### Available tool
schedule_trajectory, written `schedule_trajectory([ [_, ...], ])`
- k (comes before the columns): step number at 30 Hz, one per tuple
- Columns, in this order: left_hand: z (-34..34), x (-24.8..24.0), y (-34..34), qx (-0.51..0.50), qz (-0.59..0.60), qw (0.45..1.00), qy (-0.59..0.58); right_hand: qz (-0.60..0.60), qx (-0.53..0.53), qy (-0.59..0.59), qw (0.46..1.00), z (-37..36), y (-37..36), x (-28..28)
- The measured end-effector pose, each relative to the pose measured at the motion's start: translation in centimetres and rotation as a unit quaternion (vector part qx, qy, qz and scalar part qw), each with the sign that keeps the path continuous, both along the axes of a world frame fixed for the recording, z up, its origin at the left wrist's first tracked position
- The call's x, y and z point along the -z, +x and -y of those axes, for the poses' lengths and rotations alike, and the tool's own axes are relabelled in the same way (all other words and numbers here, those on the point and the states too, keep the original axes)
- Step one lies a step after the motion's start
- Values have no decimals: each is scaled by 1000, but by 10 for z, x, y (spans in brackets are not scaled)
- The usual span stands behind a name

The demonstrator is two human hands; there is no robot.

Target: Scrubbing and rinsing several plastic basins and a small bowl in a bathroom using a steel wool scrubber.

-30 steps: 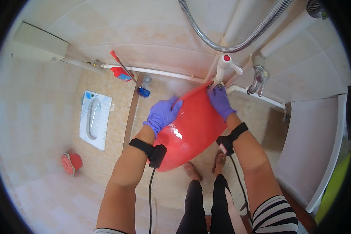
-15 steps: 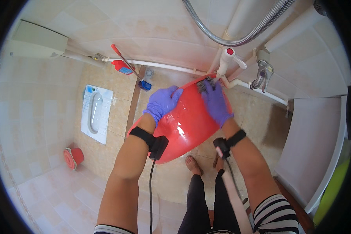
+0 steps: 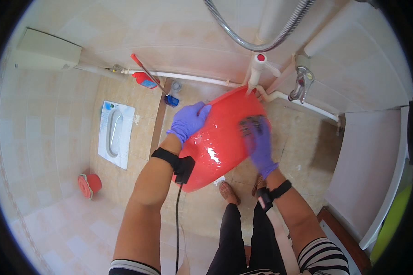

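Observation:
A large red plastic basin (image 3: 220, 135) is tilted up in front of me, its smooth surface wet and shiny. My left hand (image 3: 188, 120), in a purple glove, is closed on the basin's left edge; its fingertips are partly hidden. In my purple-gloved right hand (image 3: 261, 145) is a grey steel wool scourer (image 3: 250, 124), pressed against the right part of the basin. That hand is slightly blurred by motion. The basin's far end lies under a white tap (image 3: 258, 68) with a red top.
Left of the basin, a squat toilet (image 3: 117, 135) is set in the tiled floor. A blue brush (image 3: 171, 100) and a red bottle (image 3: 145, 80) stand by the far wall. A small red bucket (image 3: 93, 183) sits lower left. A metal hose (image 3: 261, 46) hangs overhead; a white cabinet (image 3: 367, 160) is at right.
My right hand has drawn the scourer from the basin's far edge towards me, down its right side. My left hand keeps its hold on the edge. The view has shifted slightly.

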State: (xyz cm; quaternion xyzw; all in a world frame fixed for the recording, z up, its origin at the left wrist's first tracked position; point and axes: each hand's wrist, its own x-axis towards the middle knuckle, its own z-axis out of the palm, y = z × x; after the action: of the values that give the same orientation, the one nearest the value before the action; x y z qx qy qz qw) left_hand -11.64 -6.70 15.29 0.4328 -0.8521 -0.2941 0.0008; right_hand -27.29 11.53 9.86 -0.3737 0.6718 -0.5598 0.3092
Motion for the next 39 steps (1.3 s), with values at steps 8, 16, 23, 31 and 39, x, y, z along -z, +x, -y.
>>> schedule_trajectory([
  [8, -24, -1, 45, -39, -48, 998, 5, -316, -214, -34, 924, 59, 35, -20],
  [16, -61, -3, 119, -97, -19, 995, -19, -255, -222, -11, 941, 61, 61, -54],
  [23, -77, 6, 121, -117, -69, 991, -5, -237, -195, 114, 945, 98, -23, 13],
  [31, -54, 6, 124, -176, -49, 983, -33, -61, -244, -4, 968, 19, 55, -40],
  [39, -72, 22, 192, -207, -86, 974, 28, -101, -89, 60, 989, 38, -29, 83],
])
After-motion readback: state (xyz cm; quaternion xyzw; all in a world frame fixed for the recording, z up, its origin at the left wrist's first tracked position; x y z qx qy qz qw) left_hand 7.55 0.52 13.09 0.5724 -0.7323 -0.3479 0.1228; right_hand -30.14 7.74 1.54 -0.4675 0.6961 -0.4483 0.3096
